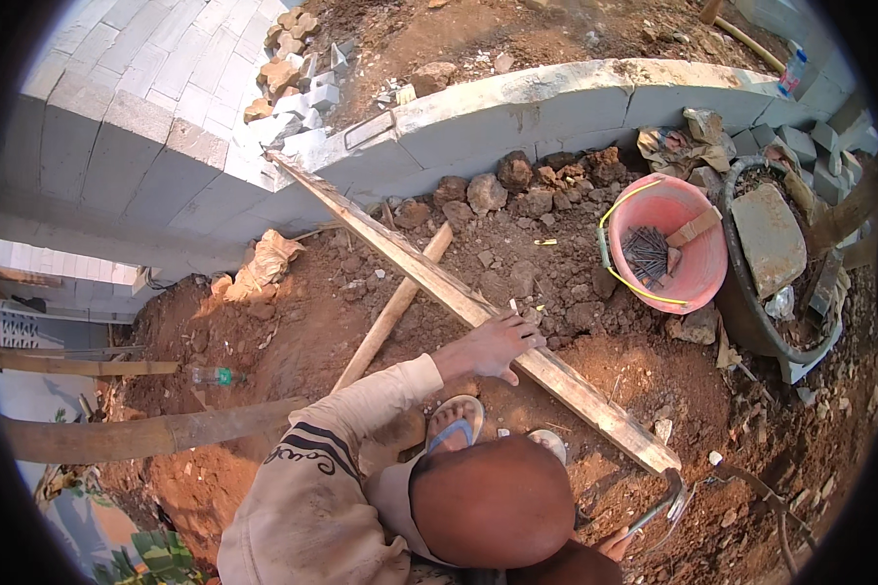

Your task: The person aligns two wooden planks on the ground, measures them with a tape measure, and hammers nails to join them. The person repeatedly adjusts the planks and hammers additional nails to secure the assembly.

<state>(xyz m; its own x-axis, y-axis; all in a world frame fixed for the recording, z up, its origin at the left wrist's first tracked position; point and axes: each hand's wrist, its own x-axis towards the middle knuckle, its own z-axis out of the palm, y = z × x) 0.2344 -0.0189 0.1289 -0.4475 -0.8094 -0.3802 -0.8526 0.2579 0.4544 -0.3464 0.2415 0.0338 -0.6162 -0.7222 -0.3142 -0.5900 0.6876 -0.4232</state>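
Observation:
A long wooden plank [439, 283] slants from the block wall down to the ground at lower right. My left hand [493, 348] lies across its middle, fingers over the top and thumb at the near edge, holding it. Low at the right, my right hand [615, 544] is closed round the handle of a claw hammer [669, 492], partly hidden by my bare knee [493, 502]. The hammer's dark head is at the plank's lower end; whether they touch I cannot tell. A round wooden pole [390, 327] lies under the plank, crossing it.
A pink bucket [688, 200] with nails [646, 255] stands at the right beside a black tub [818, 346] bearing a concrete slab [768, 239]. A grey block wall [517, 132] curves along the back. Rocks [486, 193] line its foot. Bamboo poles [156, 434] jut in from the left.

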